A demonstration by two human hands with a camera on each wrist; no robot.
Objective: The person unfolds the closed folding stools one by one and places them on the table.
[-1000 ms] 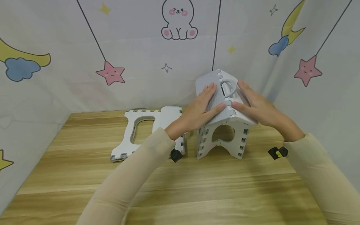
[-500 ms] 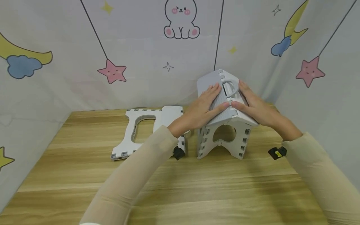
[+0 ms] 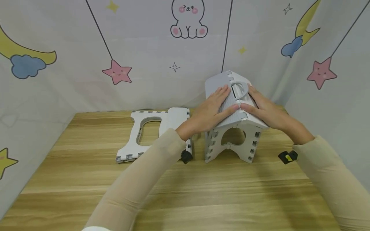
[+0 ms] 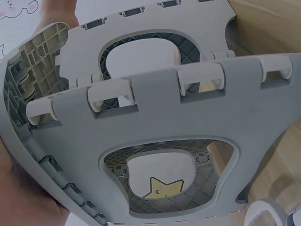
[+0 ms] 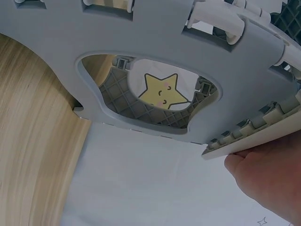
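Observation:
A white and grey folding step stool stands half-folded on the table, its two-part top raised into a peak like a roof. My left hand lies on the grey left half of the top, fingers straight. On the white right half rests my right hand, also with extended fingers. Both thumbs meet near the ridge, in front of the looped carry handle. From below, the left wrist view shows the stool's side panel with an oval opening. In the right wrist view, part of my right hand shows against the top's outer face.
A second folding stool, folded flat, lies left of the standing one, partly behind my left forearm. Close behind both hangs a white curtain printed with stars and moons. The wood-grain table extends toward me.
The head view has shifted slightly, so everything sits a little further right in it. Both hands stay on the stool's peaked top, which keeps about the same angle.

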